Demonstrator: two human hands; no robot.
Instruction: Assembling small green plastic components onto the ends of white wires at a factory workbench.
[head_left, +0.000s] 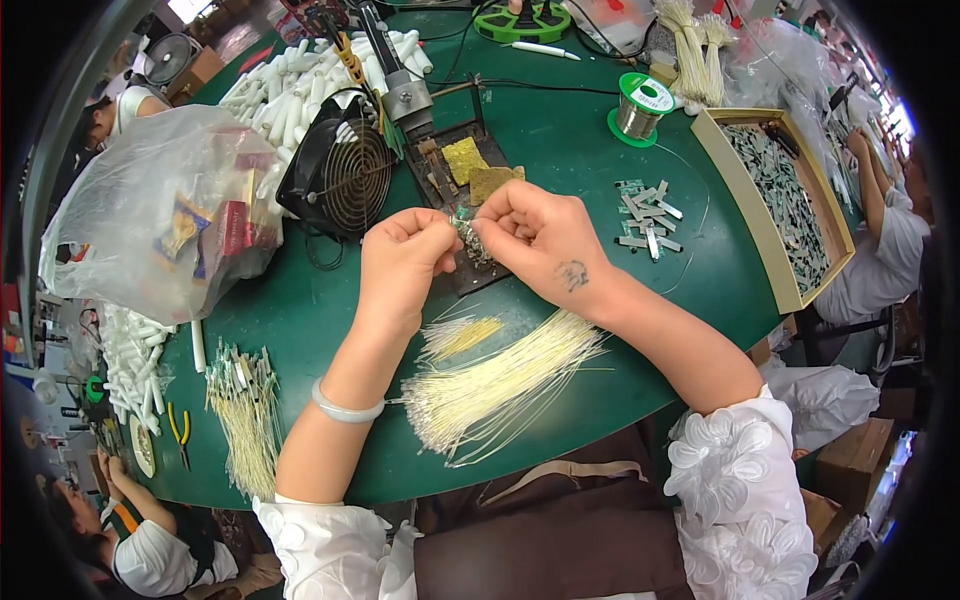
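My left hand is closed, its thumb and forefinger pinching a small green piece that looks like a bit of circuit board. Close beside it, my right hand is also closed in a pinch; whatever its fingertips hold is too small to make out. Both hands hover over the near end of a dark soldering stand, where grey solder scraps lie. Nearer me is a bundle of thin pale-yellow wires, with a shorter wire bunch just beyond it.
A black fan, a plastic bag and white tubes stand left. Wired boards and pliers lie near left. Rightward are loose boards, a solder spool and a box of boards. Other people sit at both sides.
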